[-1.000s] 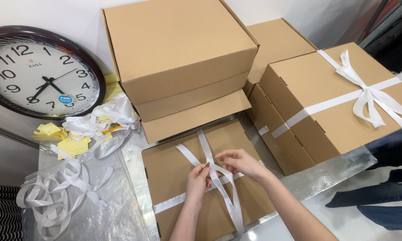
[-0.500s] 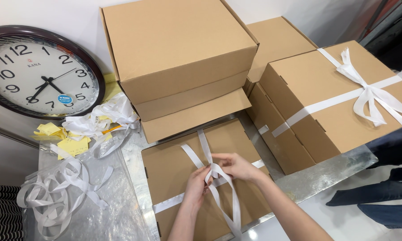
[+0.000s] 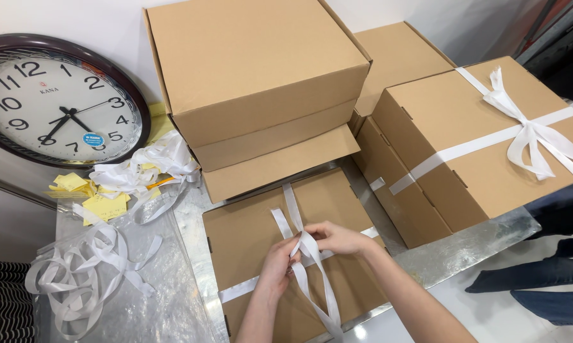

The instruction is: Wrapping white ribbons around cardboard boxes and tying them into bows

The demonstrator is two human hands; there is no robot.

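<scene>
Both hands have drawn closer together over the box since the earlier frames, gathering the ribbon into a tighter crossing. Left hand (image 3: 279, 270) pinches the white ribbon (image 3: 308, 254) at its crossing on top of the flat cardboard box (image 3: 248, 241); right hand (image 3: 340, 239) pinches the same ribbon just beside it, fingertips nearly touching. Loose ribbon tails run up and down from the hands. Wall clock (image 3: 57, 101) leans at far left; a bowed box (image 3: 490, 140) sits right.
</scene>
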